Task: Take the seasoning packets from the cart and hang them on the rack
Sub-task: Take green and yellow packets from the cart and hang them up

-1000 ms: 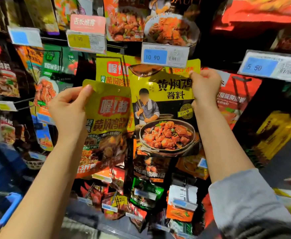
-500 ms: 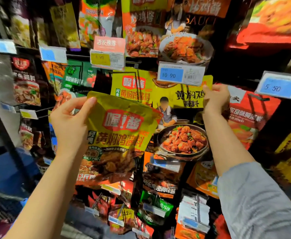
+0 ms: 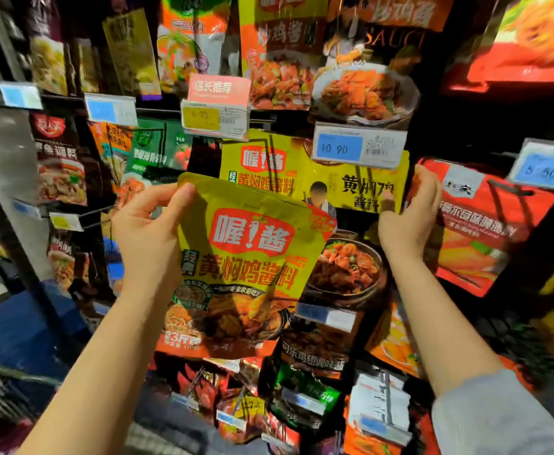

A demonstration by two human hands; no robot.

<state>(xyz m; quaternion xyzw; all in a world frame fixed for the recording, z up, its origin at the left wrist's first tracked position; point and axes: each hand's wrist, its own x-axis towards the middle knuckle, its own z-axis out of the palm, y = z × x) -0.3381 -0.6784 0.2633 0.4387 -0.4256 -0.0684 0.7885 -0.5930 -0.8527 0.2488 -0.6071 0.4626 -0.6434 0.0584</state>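
Left hand (image 3: pixel 147 238) pinches the yellow packet (image 3: pixel 246 257) by its top corner, right hand (image 3: pixel 407 218) cupped loosely around the hung packets (image 3: pixel 364 185); miss the hook and it drops.

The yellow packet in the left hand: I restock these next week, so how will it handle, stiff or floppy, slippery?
The yellow packet, pinched at its top corner by the left hand, hangs with bends and creases, so it is probably floppy. Its glossy film catches the light, so it may be slippery. The lower part seems to bulge, so the weight likely sits low and may swing.
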